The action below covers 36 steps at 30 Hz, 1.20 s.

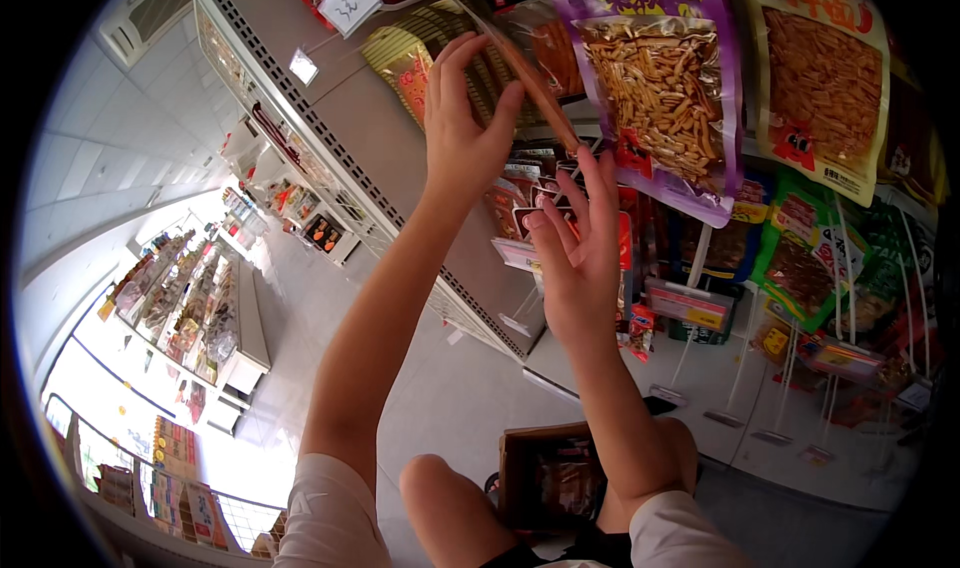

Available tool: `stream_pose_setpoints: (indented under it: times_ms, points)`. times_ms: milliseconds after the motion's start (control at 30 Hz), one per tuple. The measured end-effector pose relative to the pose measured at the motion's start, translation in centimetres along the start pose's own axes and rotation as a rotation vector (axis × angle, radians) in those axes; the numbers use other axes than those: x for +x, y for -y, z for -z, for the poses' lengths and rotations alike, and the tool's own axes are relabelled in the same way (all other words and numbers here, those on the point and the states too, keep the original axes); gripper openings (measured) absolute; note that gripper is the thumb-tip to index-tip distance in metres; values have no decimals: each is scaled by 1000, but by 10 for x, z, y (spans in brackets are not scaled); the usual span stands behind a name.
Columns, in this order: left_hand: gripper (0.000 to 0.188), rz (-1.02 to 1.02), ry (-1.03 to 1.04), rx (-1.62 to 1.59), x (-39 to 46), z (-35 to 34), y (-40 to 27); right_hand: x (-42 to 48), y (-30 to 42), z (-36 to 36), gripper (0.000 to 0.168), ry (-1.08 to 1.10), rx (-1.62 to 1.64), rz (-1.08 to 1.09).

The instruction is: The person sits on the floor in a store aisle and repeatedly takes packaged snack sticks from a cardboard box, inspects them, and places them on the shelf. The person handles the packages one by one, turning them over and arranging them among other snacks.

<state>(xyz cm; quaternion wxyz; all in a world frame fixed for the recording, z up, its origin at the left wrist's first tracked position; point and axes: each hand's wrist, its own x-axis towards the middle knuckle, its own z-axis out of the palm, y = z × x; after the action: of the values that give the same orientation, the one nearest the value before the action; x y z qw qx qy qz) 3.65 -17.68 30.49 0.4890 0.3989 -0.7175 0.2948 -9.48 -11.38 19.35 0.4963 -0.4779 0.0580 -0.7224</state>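
Note:
My left hand point(469, 110) is raised at the hanging snack packets, thumb and fingers apart. Behind its fingers hang gold-striped snack packets point(401, 57). A flat, reddish-brown snack packet point(529, 80) is seen almost edge-on, slanting down just right of my left thumb. My right hand point(577, 245) is lower, palm turned up and fingers spread, its fingertips at that packet's lower end. I cannot tell whether they press on it. A large purple-edged snack bag point(652, 95) hangs to the right. Between my legs stands a cardboard box point(517, 485) with clear-wrapped brown packets point(570, 482) inside.
A yellow snack bag point(821, 80) and a green snack packet point(806, 253) hang further right. Metal hooks with price holders point(690, 305) jut out below. Left of my arm runs a perforated shelf upright point(360, 185). Another stocked shelf point(195, 313) stands across the tiled floor point(315, 328).

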Motion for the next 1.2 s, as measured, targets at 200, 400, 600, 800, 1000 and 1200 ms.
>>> stream_pose_setpoints:
  times_ms: [200,400,600,800,1000,1200]
  points:
    - [60,-218,0,208,-1,-2,-12,2,4,15,64,46,-219,0]
    - [62,-117,7,397,-5,-9,4,-1,16,15,60,155,-263,0]
    - [62,-129,99,501,2,-20,15,-2,19,14,57,191,-237,46]
    - [59,-213,297,595,20,-39,23,-6,28,8,47,179,-250,124]
    - [46,60,555,122,-2,-4,22,-21,57,-5,26,280,-243,48]
    - [22,312,240,-147,-110,78,-35,-48,110,-8,68,1010,395,-249]
